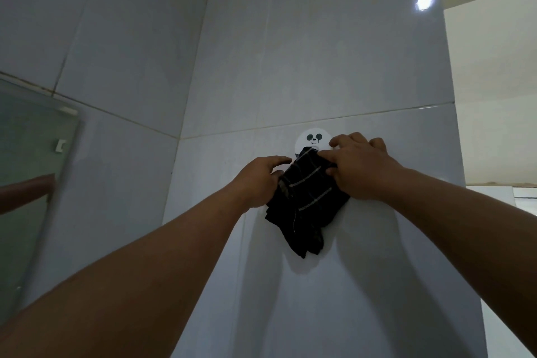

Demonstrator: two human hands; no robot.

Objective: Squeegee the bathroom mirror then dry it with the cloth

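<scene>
A black cloth (305,203) with thin pale stripes hangs against the white tiled wall from a round white hook (313,139) with a panda face. My right hand (360,166) grips the cloth's top at the hook. My left hand (258,180) holds the cloth's left edge, thumb and fingers around it. The mirror (26,171) is at the far left, seen at a steep angle, with an arm reflected in it. No squeegee is in view.
Two tiled walls meet in a corner (191,90) left of the hook. A small clip (60,145) sits on the mirror's face. A lamp glare (424,1) shines on the tile at upper right. Past the wall's right edge (453,113) a cream room opens.
</scene>
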